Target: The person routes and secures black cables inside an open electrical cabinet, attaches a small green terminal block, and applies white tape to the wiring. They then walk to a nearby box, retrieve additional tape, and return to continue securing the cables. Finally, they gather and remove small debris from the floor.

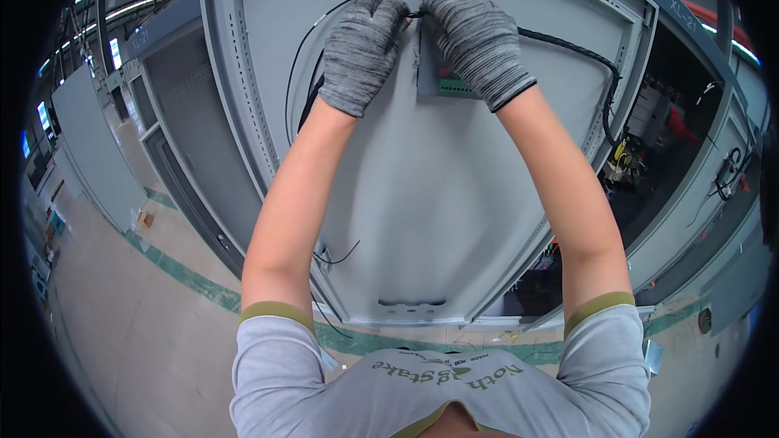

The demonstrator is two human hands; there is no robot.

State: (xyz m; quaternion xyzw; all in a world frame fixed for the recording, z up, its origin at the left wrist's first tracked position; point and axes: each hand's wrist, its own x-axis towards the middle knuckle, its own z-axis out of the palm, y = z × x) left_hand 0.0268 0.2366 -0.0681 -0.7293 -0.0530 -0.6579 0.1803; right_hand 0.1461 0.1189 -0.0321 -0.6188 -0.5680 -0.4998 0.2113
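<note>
While a grey cabinet [195,118] stands between nine and ten o'clock, black wires [311,97] curve down the pale panel [422,211] at eleven; just short of twelve, the person's gloved left hand [365,50] bends inward, its thumb and fingers narrowed on a black cable [415,15], which lies at twelve between the two hands; a grey box [430,77] with a green terminal strip [457,88] sits on the panel at one, partly covered by the gloved right hand [477,42]; that hand's fingers curl in a narrow grip on the same cable, though their tips are partly hidden; at two, a braided black bundle [572,46] runs toward the panel's edge and bends downward; just past two, another cabinet [707,39] shows wired components [649,118] inside.
</note>
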